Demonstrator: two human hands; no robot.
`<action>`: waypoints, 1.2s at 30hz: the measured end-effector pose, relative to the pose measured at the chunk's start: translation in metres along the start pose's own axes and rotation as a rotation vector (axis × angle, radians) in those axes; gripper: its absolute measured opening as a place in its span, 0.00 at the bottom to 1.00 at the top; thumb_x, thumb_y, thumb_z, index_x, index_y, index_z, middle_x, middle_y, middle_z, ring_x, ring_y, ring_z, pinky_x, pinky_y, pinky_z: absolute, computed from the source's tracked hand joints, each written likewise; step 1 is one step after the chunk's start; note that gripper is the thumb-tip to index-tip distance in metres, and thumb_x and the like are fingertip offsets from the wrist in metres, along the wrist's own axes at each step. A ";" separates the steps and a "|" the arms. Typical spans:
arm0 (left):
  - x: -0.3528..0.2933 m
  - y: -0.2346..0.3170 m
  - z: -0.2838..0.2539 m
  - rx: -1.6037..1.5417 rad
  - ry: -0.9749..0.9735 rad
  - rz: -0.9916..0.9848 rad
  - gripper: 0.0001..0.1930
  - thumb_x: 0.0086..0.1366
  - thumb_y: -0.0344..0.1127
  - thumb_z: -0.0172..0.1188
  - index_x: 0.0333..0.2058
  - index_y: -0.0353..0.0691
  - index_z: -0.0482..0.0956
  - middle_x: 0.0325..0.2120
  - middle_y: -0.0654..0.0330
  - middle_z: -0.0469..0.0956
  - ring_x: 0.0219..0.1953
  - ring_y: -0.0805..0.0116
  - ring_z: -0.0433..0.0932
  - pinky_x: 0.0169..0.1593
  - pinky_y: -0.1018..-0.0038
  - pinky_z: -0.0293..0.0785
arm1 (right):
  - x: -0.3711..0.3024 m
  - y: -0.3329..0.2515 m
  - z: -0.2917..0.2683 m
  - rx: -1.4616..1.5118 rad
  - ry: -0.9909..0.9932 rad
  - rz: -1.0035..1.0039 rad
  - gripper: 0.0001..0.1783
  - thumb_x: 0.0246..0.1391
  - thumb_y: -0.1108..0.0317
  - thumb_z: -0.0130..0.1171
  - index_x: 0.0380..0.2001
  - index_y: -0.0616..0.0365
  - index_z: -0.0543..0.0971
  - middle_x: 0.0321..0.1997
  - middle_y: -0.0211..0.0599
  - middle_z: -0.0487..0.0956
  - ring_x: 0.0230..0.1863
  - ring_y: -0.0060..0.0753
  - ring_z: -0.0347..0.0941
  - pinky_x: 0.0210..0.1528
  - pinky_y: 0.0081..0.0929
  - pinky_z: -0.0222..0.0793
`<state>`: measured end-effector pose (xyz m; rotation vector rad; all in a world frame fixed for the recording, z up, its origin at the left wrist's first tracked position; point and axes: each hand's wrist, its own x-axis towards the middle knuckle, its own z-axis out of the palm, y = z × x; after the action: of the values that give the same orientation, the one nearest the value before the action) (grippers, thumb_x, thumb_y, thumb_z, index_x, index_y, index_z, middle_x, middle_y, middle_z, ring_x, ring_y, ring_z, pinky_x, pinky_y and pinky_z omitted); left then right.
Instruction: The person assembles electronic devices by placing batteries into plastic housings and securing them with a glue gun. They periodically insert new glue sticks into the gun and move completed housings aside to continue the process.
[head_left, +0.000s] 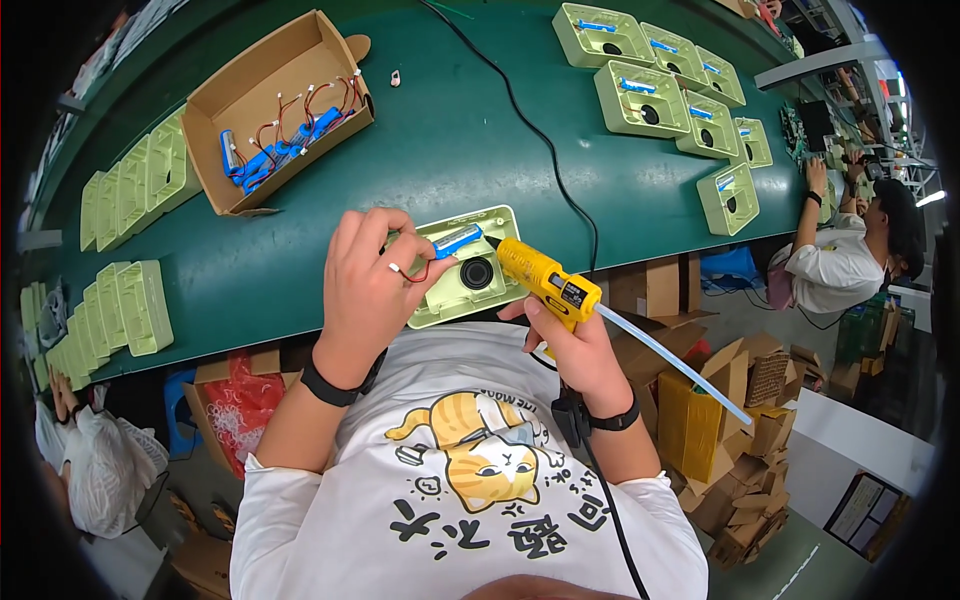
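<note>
A pale green plastic housing [450, 304] lies at the near edge of the green bench, with a round black speaker [477, 272] inside. My left hand [372, 275] pinches a blue cylindrical battery [458, 241] over the housing's far part; its red-and-black lead with a white plug hangs by my fingers. In my right hand [570, 345] is a yellow hot glue gun [540, 275], its dark nozzle close to the battery's right end. A translucent glue stick [680, 368] sticks out of the gun's back. Whether the nozzle touches the battery, I cannot tell.
A cardboard box [230, 100] of blue batteries stands at the far left. Stacked green housings [150, 305] line the left side; several housings with batteries [640, 100] sit far right. A black cable [520, 110] crosses the bench. Co-workers [850, 245] sit at both sides.
</note>
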<state>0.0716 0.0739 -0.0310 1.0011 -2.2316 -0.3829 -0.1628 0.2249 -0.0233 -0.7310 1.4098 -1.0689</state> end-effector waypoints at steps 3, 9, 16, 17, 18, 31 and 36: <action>0.002 -0.001 -0.004 0.016 -0.025 0.016 0.15 0.56 0.37 0.85 0.32 0.42 0.85 0.44 0.62 0.82 0.44 0.56 0.77 0.46 0.61 0.74 | 0.001 -0.002 -0.001 -0.002 -0.009 0.016 0.24 0.81 0.65 0.60 0.72 0.63 0.76 0.47 0.41 0.90 0.35 0.21 0.82 0.37 0.22 0.80; 0.008 -0.004 -0.003 0.027 0.019 0.021 0.11 0.62 0.34 0.82 0.33 0.41 0.85 0.46 0.58 0.84 0.45 0.52 0.80 0.48 0.60 0.78 | 0.000 -0.003 0.000 -0.005 0.001 0.047 0.24 0.81 0.64 0.60 0.72 0.63 0.76 0.43 0.37 0.89 0.30 0.20 0.80 0.35 0.21 0.79; 0.031 -0.023 -0.003 -0.546 -0.372 -0.436 0.10 0.68 0.33 0.77 0.44 0.36 0.88 0.45 0.50 0.87 0.45 0.48 0.85 0.54 0.59 0.83 | -0.002 -0.006 0.005 -0.135 0.045 0.085 0.21 0.81 0.61 0.62 0.67 0.63 0.79 0.38 0.34 0.88 0.26 0.17 0.77 0.31 0.20 0.76; 0.033 -0.027 -0.002 -0.545 -0.373 -0.438 0.10 0.68 0.33 0.77 0.44 0.36 0.88 0.45 0.50 0.87 0.45 0.48 0.85 0.54 0.59 0.83 | -0.002 -0.006 0.006 -0.192 0.058 0.085 0.21 0.80 0.61 0.63 0.65 0.63 0.80 0.37 0.33 0.88 0.25 0.16 0.77 0.29 0.20 0.75; 0.035 -0.032 -0.002 -0.517 -0.422 -0.379 0.12 0.68 0.33 0.77 0.46 0.37 0.88 0.45 0.51 0.87 0.46 0.49 0.85 0.54 0.59 0.83 | -0.001 -0.005 0.006 -0.192 0.056 0.085 0.21 0.80 0.61 0.63 0.65 0.63 0.80 0.37 0.33 0.88 0.25 0.16 0.77 0.29 0.20 0.75; 0.035 -0.022 -0.011 -0.338 -0.555 -0.300 0.13 0.69 0.33 0.75 0.51 0.41 0.89 0.43 0.55 0.85 0.52 0.50 0.83 0.57 0.57 0.79 | 0.000 -0.013 0.009 -0.170 0.101 0.065 0.22 0.79 0.63 0.65 0.66 0.65 0.80 0.31 0.29 0.84 0.21 0.15 0.75 0.23 0.18 0.71; 0.027 -0.022 -0.005 -0.372 -0.493 -0.284 0.14 0.69 0.31 0.75 0.52 0.38 0.89 0.41 0.55 0.83 0.48 0.54 0.83 0.53 0.63 0.79 | -0.004 -0.013 0.010 -0.082 0.102 0.069 0.22 0.80 0.65 0.63 0.67 0.67 0.78 0.33 0.29 0.84 0.20 0.15 0.73 0.23 0.18 0.70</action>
<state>0.0742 0.0388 -0.0259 1.1027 -2.3033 -1.2373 -0.1545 0.2214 -0.0092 -0.6895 1.5632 -1.0114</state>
